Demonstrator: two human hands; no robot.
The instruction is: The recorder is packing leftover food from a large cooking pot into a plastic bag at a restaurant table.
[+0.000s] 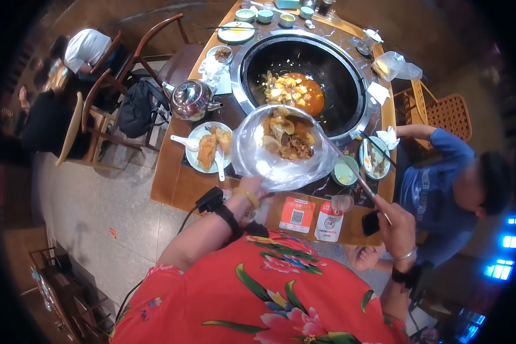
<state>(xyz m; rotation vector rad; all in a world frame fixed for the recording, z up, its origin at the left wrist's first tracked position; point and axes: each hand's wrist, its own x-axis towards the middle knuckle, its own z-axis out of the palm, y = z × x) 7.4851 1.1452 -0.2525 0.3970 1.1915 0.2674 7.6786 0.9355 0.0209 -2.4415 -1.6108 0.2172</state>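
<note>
My left hand grips the near edge of a clear plastic bag, whose wide round mouth is held open over the near rim of a big black wok. Brown stewed food, with meat and pale pieces, lies inside the bag. In my right hand is the long metal handle of a ladle. The handle slants up and left to the bag; its far end is hard to make out among the food. Red-brown broth with yellow chunks sits in the wok, which is set into the table.
Left of the bag are a steel kettle and a plate of fried food with white spoons. A green bowl, a glass and a plate with chopsticks stand right. A person in blue sits close on the right.
</note>
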